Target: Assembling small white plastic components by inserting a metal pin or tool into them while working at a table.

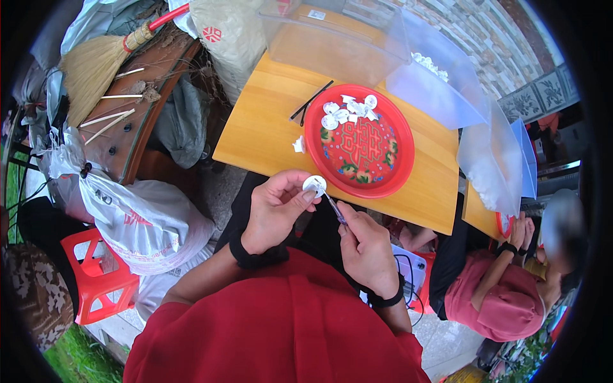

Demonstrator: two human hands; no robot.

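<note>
My left hand (pixel 274 210) pinches a small white round plastic piece (pixel 317 181) between thumb and fingers, above my lap. From the right, my right hand (pixel 370 252) grips a slim tool (pixel 335 209) with a metal shaft and a purplish handle. Its tip meets the edge of the white piece; the exact kind of tool is too small to tell. Just beyond my hands, a round red tray (pixel 403 167) with a flowered pattern rests on the wooden table (pixel 255 121). Several similar white pieces (pixel 345 115) lie together at its far left.
Two dark thin sticks (pixel 311 101) and a white scrap (pixel 299 145) lie left of the tray. Clear plastic bins (pixel 338 41) stand at the back, one holding white pieces. A person (pixel 491 287) sits at right. At left are a tied white sack (pixel 147 217), red stool (pixel 96 274) and broom (pixel 96 67).
</note>
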